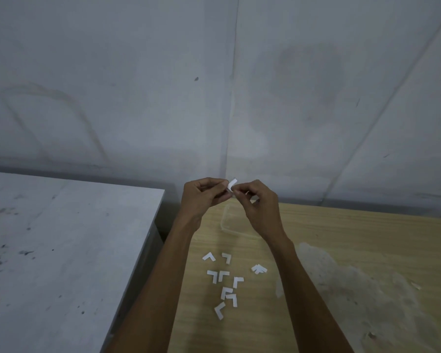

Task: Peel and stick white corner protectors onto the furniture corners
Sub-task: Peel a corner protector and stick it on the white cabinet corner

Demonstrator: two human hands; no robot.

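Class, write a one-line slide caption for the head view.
Left hand and right hand pinch a white corner protector above the wooden table, loose protectors scattered on it.

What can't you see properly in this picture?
Head view: the white corner protector is mostly covered by the fingers of the left hand and right hand, so whether its backing is off is unclear.
Head view: the clear plastic thing on the wooden table is see-through and partly behind the right hand.
Head view: the grey table is cut off by the left edge.
Head view: the scrap is too small to tell.
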